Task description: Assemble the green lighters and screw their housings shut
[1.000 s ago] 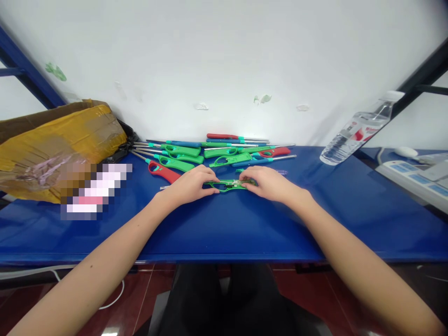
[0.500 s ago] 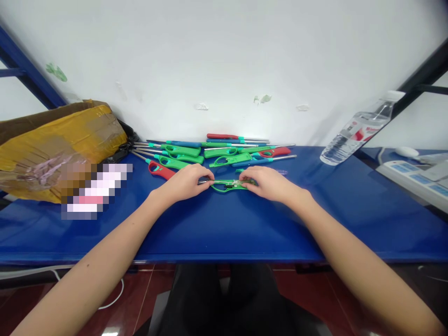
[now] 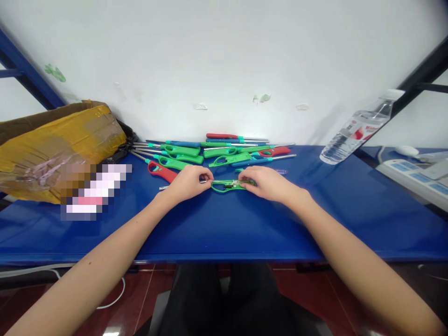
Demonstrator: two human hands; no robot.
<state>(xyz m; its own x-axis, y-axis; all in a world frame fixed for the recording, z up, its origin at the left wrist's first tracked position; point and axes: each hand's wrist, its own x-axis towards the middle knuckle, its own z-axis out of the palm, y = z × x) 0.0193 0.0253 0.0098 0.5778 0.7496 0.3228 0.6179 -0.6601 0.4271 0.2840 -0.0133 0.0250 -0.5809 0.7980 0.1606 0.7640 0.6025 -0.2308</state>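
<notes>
L hand (image 3: 189, 183) grip pinching metal rod (image 3: 207, 181), R hand (image 3: 268, 183) grip pinching green lighter handle (image 3: 231, 185), on blue table (image 3: 224, 228)

A blue table (image 3: 224, 233) runs left to right against a white wall. At its far middle lies a loose pile of long-nosed lighters (image 3: 217, 151) in green, red and blue. Just nearer, at the centre, a green lighter body (image 3: 229, 186) lies flat, with a thin metal rod (image 3: 163, 188) to its left. A yellow-taped parcel (image 3: 59, 140) sits far left, and a water bottle (image 3: 353, 130) far right.
</notes>
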